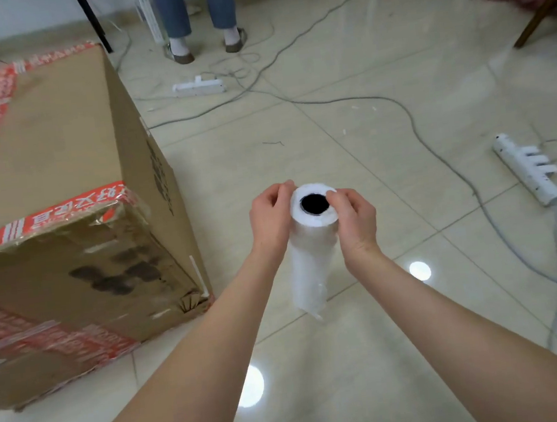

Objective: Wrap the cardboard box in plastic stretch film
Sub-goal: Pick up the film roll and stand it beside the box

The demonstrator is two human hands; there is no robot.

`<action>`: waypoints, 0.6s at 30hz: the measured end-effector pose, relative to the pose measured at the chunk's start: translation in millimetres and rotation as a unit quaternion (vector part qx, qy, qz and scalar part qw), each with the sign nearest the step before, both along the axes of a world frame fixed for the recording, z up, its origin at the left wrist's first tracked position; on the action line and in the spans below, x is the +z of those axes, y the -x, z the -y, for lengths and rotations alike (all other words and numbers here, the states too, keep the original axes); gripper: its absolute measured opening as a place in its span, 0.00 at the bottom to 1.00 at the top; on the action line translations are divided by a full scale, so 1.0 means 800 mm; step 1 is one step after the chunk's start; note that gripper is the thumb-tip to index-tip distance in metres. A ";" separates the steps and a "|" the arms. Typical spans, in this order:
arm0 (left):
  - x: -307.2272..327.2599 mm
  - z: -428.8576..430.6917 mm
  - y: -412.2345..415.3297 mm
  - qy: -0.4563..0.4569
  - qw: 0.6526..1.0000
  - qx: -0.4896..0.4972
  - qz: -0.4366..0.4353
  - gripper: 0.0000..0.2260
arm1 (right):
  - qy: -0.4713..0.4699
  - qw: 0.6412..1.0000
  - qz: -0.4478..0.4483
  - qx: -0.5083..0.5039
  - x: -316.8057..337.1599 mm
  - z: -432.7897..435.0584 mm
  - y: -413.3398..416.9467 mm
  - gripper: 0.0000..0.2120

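Observation:
A large cardboard box (pixel 58 158) with red printed tape along its edges stands on the tiled floor at the left. A white roll of plastic stretch film (pixel 310 252) is held upright above the floor, to the right of the box, its dark core hole facing up. My left hand (pixel 269 220) grips the roll's top from the left, fingers curled at the rim. My right hand (pixel 353 213) pinches the rim from the right. A loose end of film hangs at the roll's bottom.
A person's legs (pixel 201 16) stand at the back. Grey cables (pixel 397 109) run across the floor. One white power strip (pixel 199 88) lies behind, another power strip (pixel 527 169) at the right. A wooden furniture leg (pixel 538 18) stands at the far right.

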State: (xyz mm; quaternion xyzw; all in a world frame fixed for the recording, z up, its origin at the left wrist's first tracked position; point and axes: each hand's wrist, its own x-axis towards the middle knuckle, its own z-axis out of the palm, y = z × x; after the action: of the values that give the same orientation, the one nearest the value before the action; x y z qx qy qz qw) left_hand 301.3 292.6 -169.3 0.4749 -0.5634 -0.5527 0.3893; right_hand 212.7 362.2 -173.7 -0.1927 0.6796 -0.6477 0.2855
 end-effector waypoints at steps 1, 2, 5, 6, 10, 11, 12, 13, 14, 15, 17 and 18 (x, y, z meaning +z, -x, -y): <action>-0.002 -0.001 0.000 0.002 1.000 0.004 -0.008 0.15 | 0.011 1.000 0.004 -0.002 -0.002 0.000 -0.001 0.06; -0.003 -0.001 0.000 0.005 1.000 0.008 -0.016 0.14 | 0.021 1.000 0.006 -0.005 -0.002 0.000 -0.001 0.06; 0.000 -0.006 -0.002 0.020 0.999 0.024 -0.043 0.12 | 0.054 0.998 0.014 -0.021 -0.005 -0.003 -0.006 0.06; 0.001 -0.009 -0.003 0.023 0.998 0.028 -0.046 0.12 | 0.061 0.998 0.012 -0.025 -0.006 -0.004 -0.008 0.06; 0.003 -0.030 -0.016 0.060 0.996 0.065 -0.008 0.08 | 0.050 0.995 -0.084 0.006 -0.003 -0.020 -0.010 0.13; 0.006 -0.035 -0.022 0.075 0.994 0.078 0.023 0.07 | 0.040 0.991 -0.120 0.031 0.001 -0.025 -0.007 0.17; 0.009 -0.038 -0.027 0.087 0.991 0.088 0.054 0.07 | 0.022 0.984 -0.162 0.067 0.006 -0.029 -0.003 0.21; 0.014 -0.041 -0.032 0.097 0.988 0.089 0.084 0.08 | -0.003 0.972 -0.208 0.110 0.011 -0.031 0.000 0.24; 0.019 -0.042 -0.037 0.104 0.985 0.080 0.112 0.09 | -0.030 0.957 -0.251 0.145 0.015 -0.032 0.002 0.26; 0.023 -0.042 -0.040 0.110 0.982 0.062 0.137 0.10 | -0.054 0.943 -0.285 0.164 0.018 -0.032 0.003 0.27; 0.029 -0.044 -0.043 0.120 0.979 0.023 0.165 0.11 | -0.085 0.929 -0.320 0.166 0.023 -0.032 0.005 0.28; 0.031 -0.046 -0.043 0.124 0.978 0.013 0.170 0.11 | -0.094 0.927 -0.321 0.171 0.025 -0.033 0.005 0.29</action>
State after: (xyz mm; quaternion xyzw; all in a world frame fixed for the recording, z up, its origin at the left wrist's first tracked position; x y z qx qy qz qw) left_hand 335.7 329.2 -144.6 0.5175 -0.6791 -0.3848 0.3505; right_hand 208.5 388.5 -153.3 -0.4761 0.7494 -0.4254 0.1754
